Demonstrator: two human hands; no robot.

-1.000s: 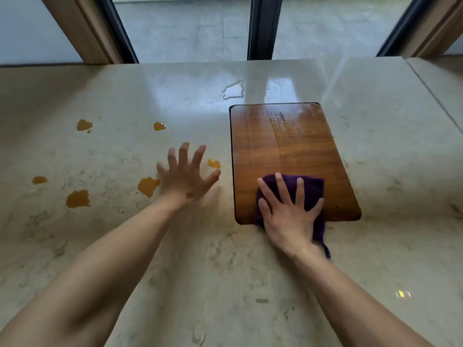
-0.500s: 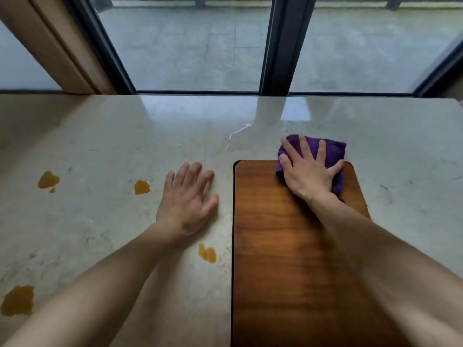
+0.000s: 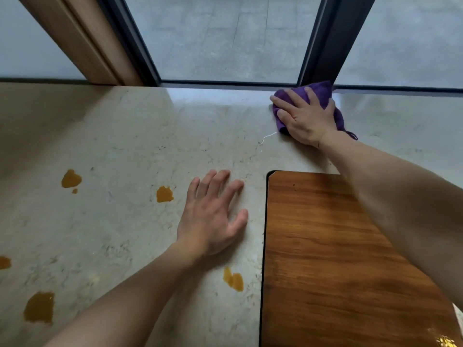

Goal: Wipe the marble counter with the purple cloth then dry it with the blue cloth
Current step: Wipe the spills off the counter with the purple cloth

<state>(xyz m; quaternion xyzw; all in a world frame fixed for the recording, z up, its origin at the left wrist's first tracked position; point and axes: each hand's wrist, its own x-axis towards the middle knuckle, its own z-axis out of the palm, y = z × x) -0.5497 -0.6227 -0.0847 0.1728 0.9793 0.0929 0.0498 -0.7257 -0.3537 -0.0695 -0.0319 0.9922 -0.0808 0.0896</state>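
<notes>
The right hand (image 3: 307, 117) lies flat on the purple cloth (image 3: 317, 92) at the far edge of the marble desk (image 3: 150, 136), toward one o'clock in the head view. Its fingers (image 3: 292, 96) are straight and slightly spread, pressing the bunched cloth down against the stone; the thumb points toward nine o'clock along the cloth's near left corner. The cloth touches the dark window frame (image 3: 323, 41) where the desk ends, and a loose thread of it trails at the four o'clock side of the wrist. A thin streak of water (image 3: 265, 139) shines on the marble just beside the cloth, toward seven o'clock.

The left hand (image 3: 213, 216) rests palm down on the bare marble near the centre, fingers straight and close together with the thumb held apart toward three o'clock; it holds nothing. It sits just beside the left edge of a wooden board (image 3: 325, 259), which lies on the desk at four o'clock and passes under the right forearm.

Orange spills mark the marble on the left half: one spot (image 3: 164, 194) just at nine o'clock of the left hand, a larger one (image 3: 71, 178) farther out, a double blot (image 3: 233, 279) at six o'clock of the palm near the board, a big patch (image 3: 40, 308) at eight o'clock, and one cut by the left border (image 3: 4, 262). No blue cloth shows in this view.
</notes>
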